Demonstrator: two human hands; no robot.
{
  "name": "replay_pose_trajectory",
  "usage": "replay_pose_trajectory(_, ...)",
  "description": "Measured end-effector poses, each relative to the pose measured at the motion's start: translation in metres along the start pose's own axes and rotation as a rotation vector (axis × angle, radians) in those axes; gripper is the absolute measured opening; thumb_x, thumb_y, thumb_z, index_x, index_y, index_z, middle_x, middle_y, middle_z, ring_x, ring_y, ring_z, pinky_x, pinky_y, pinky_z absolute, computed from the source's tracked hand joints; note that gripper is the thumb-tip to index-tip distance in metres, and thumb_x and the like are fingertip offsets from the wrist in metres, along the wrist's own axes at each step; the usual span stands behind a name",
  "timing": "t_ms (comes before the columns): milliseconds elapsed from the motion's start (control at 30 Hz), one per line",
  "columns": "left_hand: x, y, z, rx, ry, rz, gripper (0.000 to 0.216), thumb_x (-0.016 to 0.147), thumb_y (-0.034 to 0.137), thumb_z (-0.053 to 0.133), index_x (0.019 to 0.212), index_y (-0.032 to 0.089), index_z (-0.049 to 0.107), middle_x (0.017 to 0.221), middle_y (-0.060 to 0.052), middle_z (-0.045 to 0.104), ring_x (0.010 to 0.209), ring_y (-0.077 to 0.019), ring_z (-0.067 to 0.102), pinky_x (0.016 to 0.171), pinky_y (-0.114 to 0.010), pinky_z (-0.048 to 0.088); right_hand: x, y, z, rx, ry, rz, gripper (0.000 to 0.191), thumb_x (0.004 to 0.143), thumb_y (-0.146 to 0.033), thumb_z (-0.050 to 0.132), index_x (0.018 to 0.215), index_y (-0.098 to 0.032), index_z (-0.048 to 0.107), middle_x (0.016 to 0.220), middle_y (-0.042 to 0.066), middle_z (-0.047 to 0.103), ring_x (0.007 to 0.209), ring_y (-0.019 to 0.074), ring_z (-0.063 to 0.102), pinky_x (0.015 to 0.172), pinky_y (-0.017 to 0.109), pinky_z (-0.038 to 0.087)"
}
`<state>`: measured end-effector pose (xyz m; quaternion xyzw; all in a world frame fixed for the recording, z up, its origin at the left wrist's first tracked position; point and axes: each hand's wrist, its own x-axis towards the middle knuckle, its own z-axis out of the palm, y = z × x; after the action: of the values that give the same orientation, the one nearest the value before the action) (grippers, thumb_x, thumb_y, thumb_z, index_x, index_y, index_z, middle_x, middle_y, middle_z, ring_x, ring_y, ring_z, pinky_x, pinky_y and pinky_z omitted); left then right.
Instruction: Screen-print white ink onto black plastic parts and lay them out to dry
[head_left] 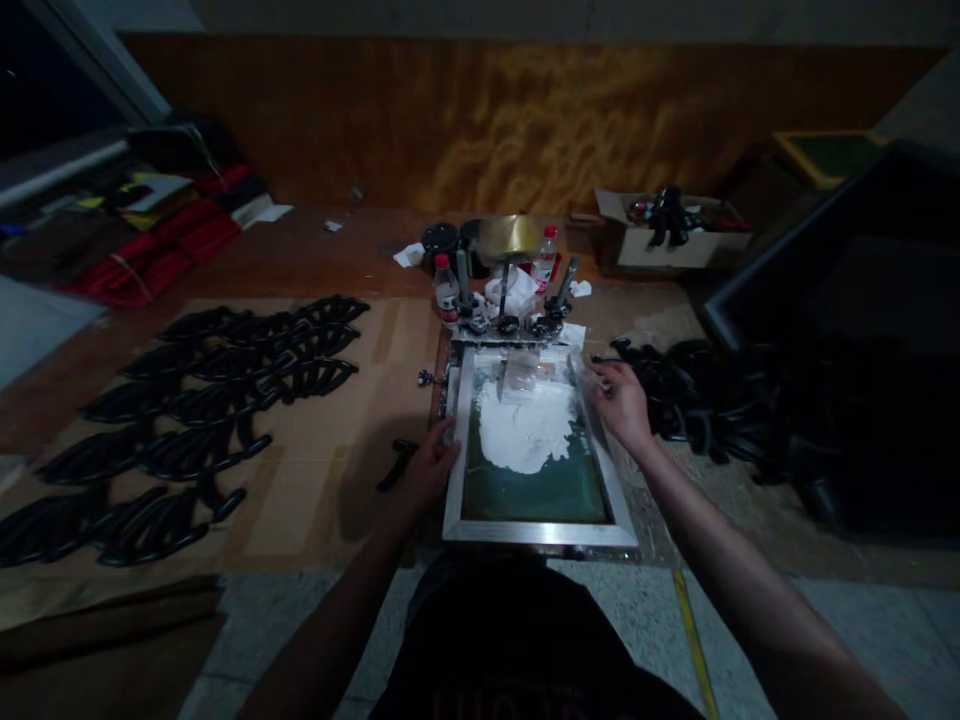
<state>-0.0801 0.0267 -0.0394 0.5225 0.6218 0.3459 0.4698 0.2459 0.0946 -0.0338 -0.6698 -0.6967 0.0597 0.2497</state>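
A metal-framed printing screen (454,500) lies flat in front of me, its green mesh partly covered by a spread of white paste (525,425). My left hand (433,465) grips the frame's left rail, fingers curled round it. My right hand (619,400) rests on the frame's right rail near its far end, fingers bent over the edge. A small black part (397,462) lies on the cardboard just left of my left hand.
Rows of black leaf-shaped pieces (210,400) lie on cardboard at the left. A heap of black parts (690,395) sits at the right. Behind the screen stand bottles (445,290), a gold bowl (508,238), clamps and rags. A cardboard box (667,240) sits far right.
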Motion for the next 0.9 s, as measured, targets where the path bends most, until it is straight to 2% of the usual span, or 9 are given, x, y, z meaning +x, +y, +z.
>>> replay_pose_trajectory(100, 0.005, -0.024, 0.012, 0.030, -0.055, -0.060, 0.059, 0.087, 0.035, 0.054, 0.141, 0.014, 0.047, 0.115, -0.012, 0.071, 0.101, -0.0254, 0.067, 0.090, -0.040, 0.053, 0.023, -0.044, 0.014, -0.037, -0.027, -0.170, 0.056, 0.081, -0.024, 0.062, 0.134, -0.011, 0.051, 0.141, 0.019, 0.046, 0.126, 0.0312, 0.043, 0.102, 0.043, 0.039)
replay_pose_trajectory(233, 0.014, -0.039, 0.018, 0.054, -0.059, -0.031, 0.051, 0.088, 0.032, 0.054, 0.137, 0.015, 0.051, 0.137, -0.013, 0.060, 0.120, -0.0243, 0.060, 0.103, -0.038, 0.046, 0.022, -0.089, 0.032, -0.139, -0.375, -0.224, 0.027, 0.081, -0.016, 0.059, 0.108, -0.013, 0.063, 0.103, 0.011, 0.068, 0.097, 0.0239, 0.059, 0.082, 0.029, 0.044)
replay_pose_trajectory(333, 0.016, -0.044, 0.018, 0.069, -0.071, -0.046, 0.048, 0.090, 0.030, 0.053, 0.136, 0.015, 0.052, 0.136, -0.012, 0.060, 0.124, -0.0245, 0.058, 0.104, -0.038, 0.046, -0.008, -0.091, 0.030, -0.181, -0.524, -0.319, 0.018, 0.083, -0.013, 0.054, 0.096, -0.016, 0.066, 0.095, 0.009, 0.069, 0.089, 0.0203, 0.060, 0.075, 0.025, 0.042)
replay_pose_trajectory(433, 0.015, -0.046, 0.018, 0.085, -0.066, -0.042, 0.049, 0.091, 0.031, 0.052, 0.137, 0.014, 0.051, 0.135, -0.013, 0.061, 0.123, -0.0248, 0.059, 0.104, -0.038, 0.046, -0.035, -0.083, 0.017, -0.156, -0.607, -0.541, 0.024, 0.083, -0.011, 0.050, 0.101, -0.016, 0.066, 0.100, 0.011, 0.068, 0.096, 0.0208, 0.059, 0.077, 0.027, 0.042)
replay_pose_trajectory(500, 0.014, -0.046, 0.019, 0.089, -0.057, -0.046, 0.048, 0.091, 0.031, 0.052, 0.136, 0.015, 0.052, 0.133, -0.014, 0.062, 0.121, -0.0254, 0.060, 0.104, -0.040, 0.046, -0.039, -0.081, 0.011, -0.109, -0.663, -0.615, 0.026, 0.080, -0.009, 0.053, 0.101, -0.018, 0.067, 0.099, 0.008, 0.068, 0.094, 0.0206, 0.059, 0.075, 0.027, 0.041)
replay_pose_trajectory(600, 0.014, -0.043, 0.019, 0.073, -0.055, -0.061, 0.048, 0.090, 0.032, 0.053, 0.134, 0.015, 0.054, 0.129, -0.014, 0.065, 0.117, -0.0263, 0.062, 0.102, -0.041, 0.048, -0.034, -0.082, 0.014, -0.061, -0.602, -0.586, 0.022, 0.078, -0.010, 0.056, 0.095, -0.018, 0.067, 0.094, 0.007, 0.068, 0.092, 0.0210, 0.058, 0.076, 0.028, 0.041)
replay_pose_trajectory(700, 0.013, -0.039, 0.019, 0.044, -0.050, -0.054, 0.050, 0.088, 0.032, 0.054, 0.134, 0.012, 0.053, 0.124, -0.016, 0.067, 0.109, -0.0272, 0.066, 0.096, -0.042, 0.051, -0.041, -0.081, 0.024, -0.069, -0.492, -0.588, 0.021, 0.086, -0.012, 0.051, 0.099, -0.015, 0.066, 0.099, 0.012, 0.067, 0.096, 0.0241, 0.055, 0.082, 0.033, 0.042)
replay_pose_trajectory(833, 0.012, -0.034, 0.018, 0.040, -0.049, -0.070, 0.051, 0.087, 0.031, 0.055, 0.134, 0.010, 0.053, 0.118, -0.017, 0.069, 0.106, -0.0270, 0.067, 0.092, -0.040, 0.053, -0.059, -0.079, 0.027, -0.047, -0.540, -0.671, 0.023, 0.086, -0.016, 0.054, 0.104, -0.015, 0.067, 0.101, 0.012, 0.068, 0.097, 0.0242, 0.056, 0.085, 0.035, 0.043)
replay_pose_trajectory(900, 0.012, -0.031, 0.015, 0.018, -0.071, -0.100, 0.054, 0.087, 0.032, 0.056, 0.137, 0.013, 0.051, 0.118, -0.014, 0.070, 0.104, -0.0256, 0.067, 0.089, -0.038, 0.054, -0.049, -0.085, 0.025, -0.028, -0.517, -0.611, 0.025, 0.086, -0.018, 0.055, 0.109, -0.016, 0.067, 0.097, 0.010, 0.068, 0.095, 0.0229, 0.057, 0.084, 0.032, 0.044)
